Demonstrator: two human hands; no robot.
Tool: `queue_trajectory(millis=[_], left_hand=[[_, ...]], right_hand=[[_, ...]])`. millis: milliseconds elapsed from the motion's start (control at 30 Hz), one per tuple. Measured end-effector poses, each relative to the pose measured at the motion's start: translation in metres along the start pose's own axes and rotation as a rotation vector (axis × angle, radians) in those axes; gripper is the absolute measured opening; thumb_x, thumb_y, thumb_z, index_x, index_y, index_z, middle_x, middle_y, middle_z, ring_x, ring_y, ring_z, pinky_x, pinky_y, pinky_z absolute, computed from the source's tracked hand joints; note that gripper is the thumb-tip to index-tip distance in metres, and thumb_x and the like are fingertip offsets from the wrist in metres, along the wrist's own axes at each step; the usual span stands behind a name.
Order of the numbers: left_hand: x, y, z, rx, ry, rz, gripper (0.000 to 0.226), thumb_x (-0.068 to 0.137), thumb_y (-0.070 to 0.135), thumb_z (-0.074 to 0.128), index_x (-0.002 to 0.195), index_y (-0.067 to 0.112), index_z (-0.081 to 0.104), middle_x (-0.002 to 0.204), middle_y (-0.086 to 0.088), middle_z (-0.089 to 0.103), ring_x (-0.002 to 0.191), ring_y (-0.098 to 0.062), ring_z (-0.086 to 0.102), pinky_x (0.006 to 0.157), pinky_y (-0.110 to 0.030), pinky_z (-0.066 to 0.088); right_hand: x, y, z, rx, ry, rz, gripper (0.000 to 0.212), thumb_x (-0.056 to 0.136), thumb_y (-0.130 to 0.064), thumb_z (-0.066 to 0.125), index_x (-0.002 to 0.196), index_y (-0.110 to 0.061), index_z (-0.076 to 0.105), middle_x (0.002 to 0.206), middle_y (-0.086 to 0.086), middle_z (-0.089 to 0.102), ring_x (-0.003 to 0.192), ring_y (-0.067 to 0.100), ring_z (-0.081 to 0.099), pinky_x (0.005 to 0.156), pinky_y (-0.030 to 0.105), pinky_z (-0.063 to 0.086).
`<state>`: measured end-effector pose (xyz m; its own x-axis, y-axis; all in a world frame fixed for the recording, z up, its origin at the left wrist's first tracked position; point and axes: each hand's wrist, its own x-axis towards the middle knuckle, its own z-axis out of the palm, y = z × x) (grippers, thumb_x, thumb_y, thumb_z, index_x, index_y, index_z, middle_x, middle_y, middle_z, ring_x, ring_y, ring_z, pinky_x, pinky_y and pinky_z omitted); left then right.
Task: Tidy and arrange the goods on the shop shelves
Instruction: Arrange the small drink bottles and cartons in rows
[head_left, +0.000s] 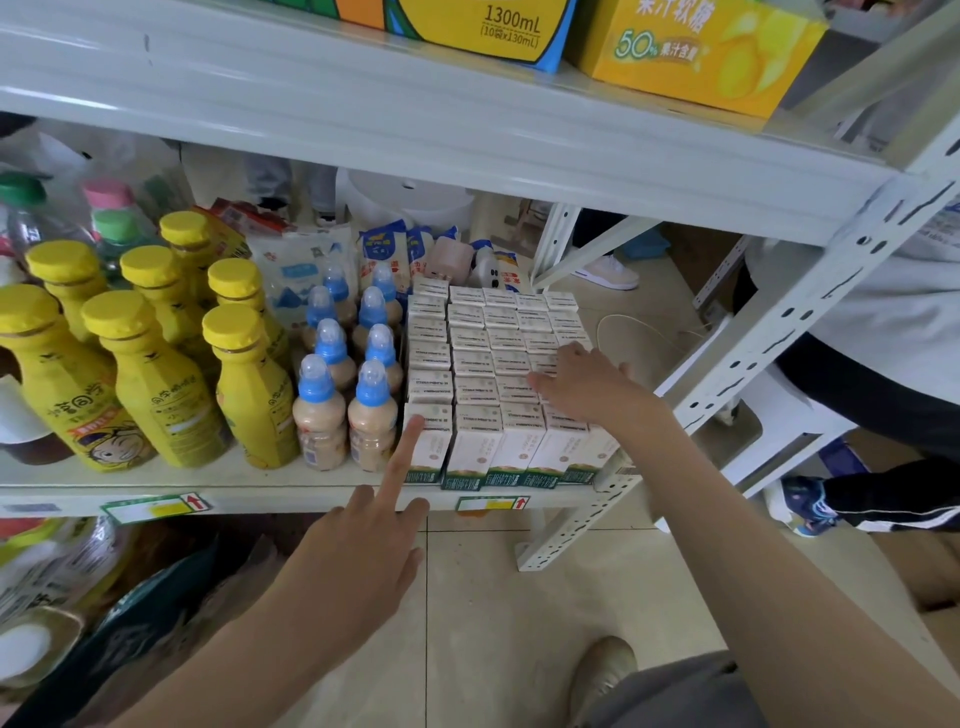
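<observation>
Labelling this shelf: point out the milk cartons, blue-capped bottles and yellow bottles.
milk cartons (470, 457): head view, front of a front-row carton.
blue-capped bottles (314, 387): head view, cap of front-left bottle.
yellow bottles (156, 400): head view, body of front bottle.

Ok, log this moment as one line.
task: tidying shelf | left hand: forefinger touches front-left carton | right hand: rests on cartons, right side | blue-capped bottles: beside cartons, left

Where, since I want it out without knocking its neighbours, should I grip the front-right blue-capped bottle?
Probably by the narrow blue neck of the blue-capped bottle, reaching from the front and above. It stands upright at the shelf edge, its body hemmed by a twin bottle on its left and the white cartons on its right; only the top stands free.
</observation>
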<state>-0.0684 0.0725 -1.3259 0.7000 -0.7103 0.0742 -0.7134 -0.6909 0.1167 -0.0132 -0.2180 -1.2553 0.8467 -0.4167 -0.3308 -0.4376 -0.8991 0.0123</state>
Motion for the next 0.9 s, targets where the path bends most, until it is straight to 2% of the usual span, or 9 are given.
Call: queue_trajectory(millis=[267, 433, 567, 600, 700, 900], left_hand=[[0.000, 0.000, -0.002, 0.006, -0.015, 0.001, 0.023, 0.073, 0.038, 0.081, 0.086, 0.027, 0.065, 0.170, -0.014, -0.007, 0.056, -0.014, 0.054, 0.039, -0.024, 0.034], [-0.002, 0.000, -0.003, 0.001, -0.026, 0.020, 0.024, 0.073, 0.039, 0.081, 0.088, 0.029, 0.065, 0.170, -0.012, -0.006, 0.060, -0.013, 0.056, 0.040, -0.022, 0.031], [-0.001, -0.002, -0.007, -0.010, -0.032, -0.010, 0.029, 0.068, 0.040, 0.084, 0.089, 0.028, 0.067, 0.170, -0.014, 0.000, 0.060, -0.015, 0.057, 0.042, -0.022, 0.030], [0.000, -0.001, -0.008, -0.012, -0.028, -0.004, 0.029, 0.069, 0.040, 0.084, 0.090, 0.028, 0.067, 0.170, -0.015, -0.002, 0.061, -0.016, 0.058, 0.042, -0.023, 0.031], [-0.001, 0.003, -0.008, 0.026, -0.081, 0.008, 0.021, 0.088, 0.041, 0.066, 0.105, 0.029, 0.062, 0.164, -0.008, -0.032, 0.079, -0.017, 0.062, 0.052, -0.026, 0.040], [-0.002, 0.005, -0.013, 0.071, -0.094, 0.018, 0.020, 0.094, 0.041, 0.058, 0.110, 0.029, 0.059, 0.159, -0.006, -0.042, 0.081, -0.016, 0.058, 0.055, -0.026, 0.037]], right_hand=[[0.006, 0.001, 0.002, 0.068, 0.045, -0.019, 0.073, 0.104, -0.056, 0.039, 0.155, -0.006, 0.027, 0.163, 0.012, 0.028, 0.151, 0.033, 0.022, 0.121, 0.058, 0.017], [0.012, 0.006, 0.002, 0.218, 0.100, -0.061, 0.065, 0.101, -0.049, 0.049, 0.150, -0.014, 0.027, 0.156, 0.010, 0.040, 0.146, 0.030, 0.031, 0.119, 0.057, 0.018], [0.014, 0.006, 0.002, 0.237, 0.097, -0.061, 0.065, 0.101, -0.048, 0.049, 0.150, -0.013, 0.027, 0.158, 0.010, 0.036, 0.148, 0.031, 0.029, 0.121, 0.057, 0.016], [0.013, 0.005, 0.002, 0.239, 0.093, -0.061, 0.066, 0.101, -0.049, 0.049, 0.151, -0.013, 0.026, 0.159, 0.010, 0.035, 0.149, 0.031, 0.027, 0.121, 0.057, 0.015], [0.013, 0.004, 0.003, 0.237, 0.089, -0.060, 0.070, 0.101, -0.052, 0.048, 0.154, -0.013, 0.024, 0.163, 0.009, 0.030, 0.152, 0.031, 0.024, 0.123, 0.057, 0.013], [0.015, 0.004, 0.005, 0.219, 0.106, -0.064, 0.072, 0.102, -0.052, 0.049, 0.156, -0.012, 0.024, 0.163, 0.010, 0.030, 0.152, 0.031, 0.023, 0.122, 0.058, 0.013]])
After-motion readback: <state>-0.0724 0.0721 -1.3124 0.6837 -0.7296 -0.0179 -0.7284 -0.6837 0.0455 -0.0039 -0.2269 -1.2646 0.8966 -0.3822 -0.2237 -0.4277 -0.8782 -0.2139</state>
